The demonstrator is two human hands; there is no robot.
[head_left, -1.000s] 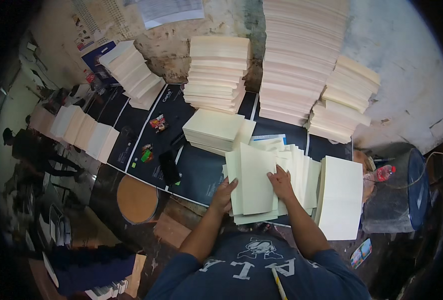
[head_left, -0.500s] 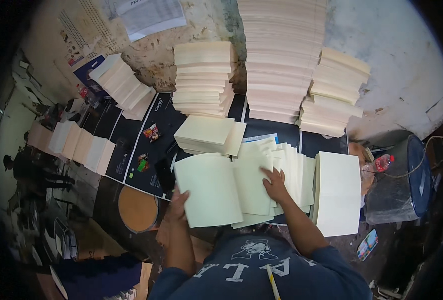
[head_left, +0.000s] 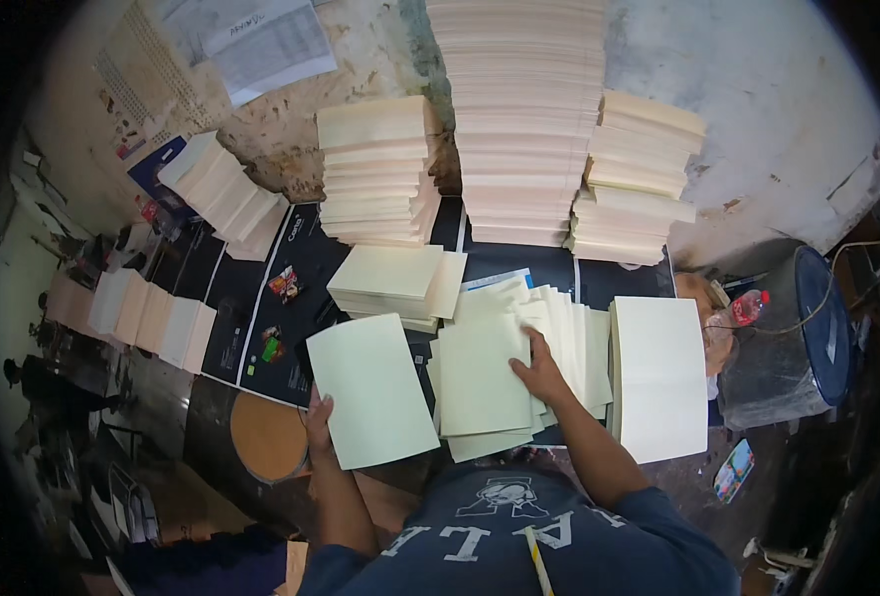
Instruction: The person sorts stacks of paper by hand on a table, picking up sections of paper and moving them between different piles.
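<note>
My left hand [head_left: 320,419] grips the left edge of a pale sheaf of paper [head_left: 372,392], thumb on top. The sheaf is tilted and stands apart from the other sheets; its thickness is hard to tell. My right hand [head_left: 539,372] lies with thumb and fingers apart on the right edge of a loose pile of pale sheets [head_left: 480,368]. Right of that pile, more sheets [head_left: 571,338] lie fanned out, overlapping one another. A neat block of white paper [head_left: 660,382] stands beyond them on the right.
Behind the hands sits a low paper stack [head_left: 385,273]. Tall paper stacks [head_left: 529,129] rise against the wall. Small coloured packets [head_left: 284,284] lie on the dark table cover. On the right are a plastic bottle [head_left: 743,310], a wrapped drum [head_left: 783,338] and a phone [head_left: 734,470]. A round stool [head_left: 269,435] stands left.
My left hand has drawn its sheaf left and nearer, apart from the pile, opening a gap. My right hand stays on the pile's right edge. The view has shifted slightly.
</note>
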